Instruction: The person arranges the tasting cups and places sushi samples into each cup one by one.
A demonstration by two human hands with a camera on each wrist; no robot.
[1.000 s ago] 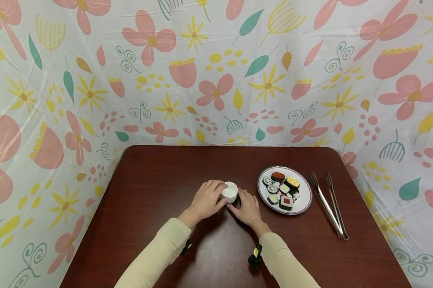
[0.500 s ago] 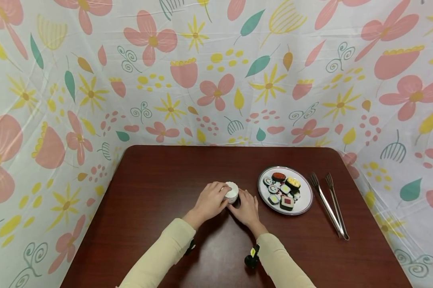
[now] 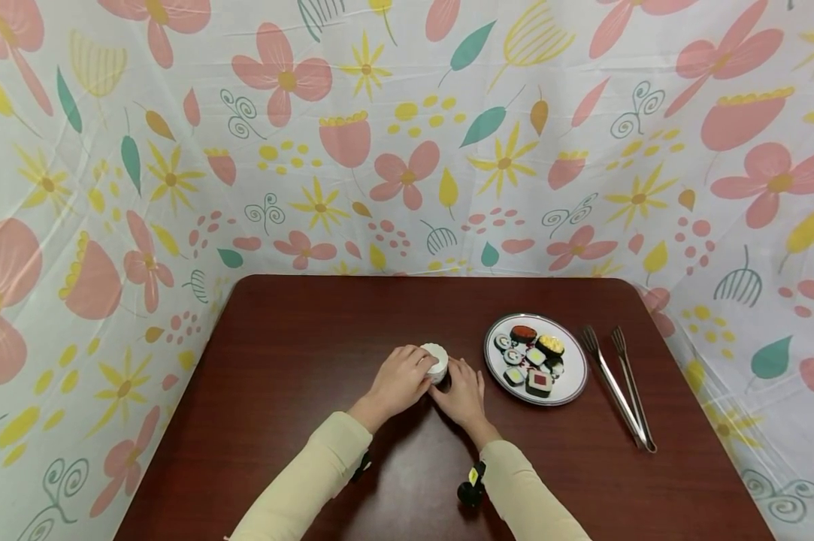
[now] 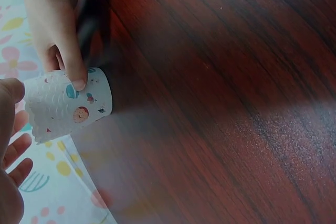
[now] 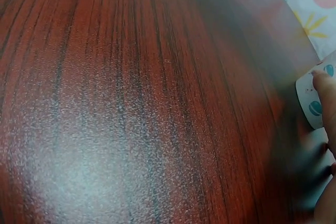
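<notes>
A white paper cup (image 3: 439, 355) with a scalloped rim is between both hands near the middle of the table. Small coloured prints show on its side in the left wrist view. The left hand (image 3: 401, 378) holds the cup at its rim from the left, its fingers bent over the top. Low on the cup, the right hand (image 3: 461, 392) grips from the right; its thumb (image 4: 77, 74) presses on the printed wall near the base. In the right wrist view, only part of the cup (image 5: 305, 88) and a few right-hand fingers show at the right edge.
To the right, a white plate (image 3: 570, 389) with a dark rim line bears several sushi pieces (image 3: 538, 382). Beyond it lie spread metal tongs (image 3: 619, 391). The dark wooden table (image 3: 298, 330) is backed by a flower-printed cloth (image 3: 407, 225).
The left hand has shifted slightly right, its fingers now a little further round the cup's near side. The cup has moved slightly right. The right hand has barely moved.
</notes>
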